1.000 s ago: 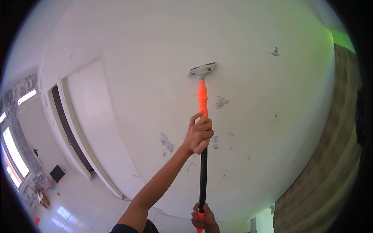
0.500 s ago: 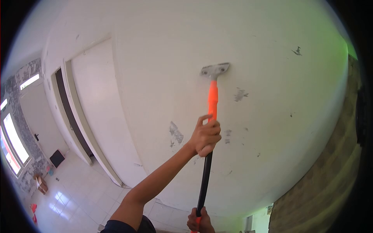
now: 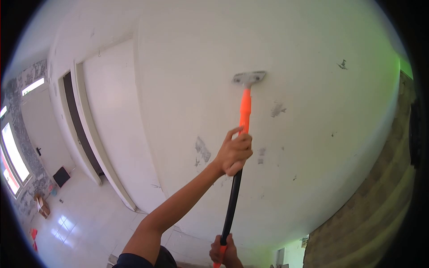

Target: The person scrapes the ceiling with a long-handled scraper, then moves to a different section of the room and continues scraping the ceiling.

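Where the head camera looks, scraper (image 3: pixel 249 78): one, against the wall (image 3: pixel 187 80), tilted less than in the earlier frame.
Left hand (image 3: pixel 234 154): one, clamped around the upper pole (image 3: pixel 231 205).
Right hand (image 3: pixel 231 253): one, clamped around the orange lower end (image 3: pixel 222 253).
Floor (image 3: pixel 96 214): one cardboard box (image 3: pixel 43 208), one black square item (image 3: pixel 61 177).

A cardboard box (image 3: pixel 43 207) sits on the tiled floor (image 3: pixel 94 207), near a dark square (image 3: pixel 61 177).
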The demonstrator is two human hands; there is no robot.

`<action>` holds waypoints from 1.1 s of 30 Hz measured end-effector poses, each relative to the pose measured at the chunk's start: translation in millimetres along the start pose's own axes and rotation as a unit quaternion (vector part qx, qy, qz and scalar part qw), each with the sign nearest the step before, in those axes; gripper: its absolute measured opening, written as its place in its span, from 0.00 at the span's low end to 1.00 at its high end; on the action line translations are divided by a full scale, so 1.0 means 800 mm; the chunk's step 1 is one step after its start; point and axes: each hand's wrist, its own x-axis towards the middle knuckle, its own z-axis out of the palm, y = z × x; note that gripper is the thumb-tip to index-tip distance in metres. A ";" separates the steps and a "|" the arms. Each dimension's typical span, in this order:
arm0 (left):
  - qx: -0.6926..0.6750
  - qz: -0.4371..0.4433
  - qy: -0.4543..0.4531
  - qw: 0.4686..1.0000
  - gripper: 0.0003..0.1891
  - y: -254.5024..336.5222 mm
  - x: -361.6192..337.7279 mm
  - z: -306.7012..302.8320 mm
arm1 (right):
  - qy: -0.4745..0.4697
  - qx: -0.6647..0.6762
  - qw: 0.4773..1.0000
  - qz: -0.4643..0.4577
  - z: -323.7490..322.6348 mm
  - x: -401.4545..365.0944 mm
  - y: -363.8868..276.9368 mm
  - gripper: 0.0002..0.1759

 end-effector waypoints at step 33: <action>0.027 0.014 0.080 0.996 0.10 -0.045 0.060 -0.008 | 0.076 -0.101 0.991 -0.033 0.067 0.006 -0.092 0.39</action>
